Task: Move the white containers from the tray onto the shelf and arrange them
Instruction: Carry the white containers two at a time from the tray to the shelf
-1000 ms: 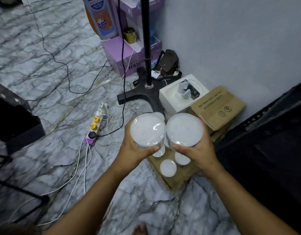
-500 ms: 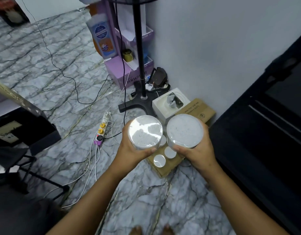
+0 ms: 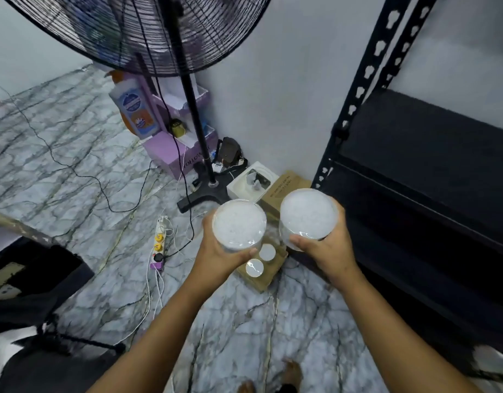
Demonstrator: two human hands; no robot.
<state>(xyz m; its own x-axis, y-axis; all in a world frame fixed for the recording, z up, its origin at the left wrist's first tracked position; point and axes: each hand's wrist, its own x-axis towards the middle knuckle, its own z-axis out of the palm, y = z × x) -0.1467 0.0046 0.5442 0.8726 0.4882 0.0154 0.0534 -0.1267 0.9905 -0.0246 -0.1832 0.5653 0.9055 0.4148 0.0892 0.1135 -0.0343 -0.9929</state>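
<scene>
I hold two round white containers upright in front of me, seen from above. My left hand grips the left white container. My right hand grips the right white container, which is slightly higher and close to the black shelf. Far below on the floor, a brown cardboard tray carries two small white containers, partly hidden behind the one in my left hand.
A black metal upright of the shelf stands just right of my right hand. A black standing fan rises at the left, with a power strip, cables, a white box and purple boxes on the marble floor.
The view has risen well above the floor and the tray has dropped away. Both hands carried their containers upward, and the right one has moved apart toward the shelf.
</scene>
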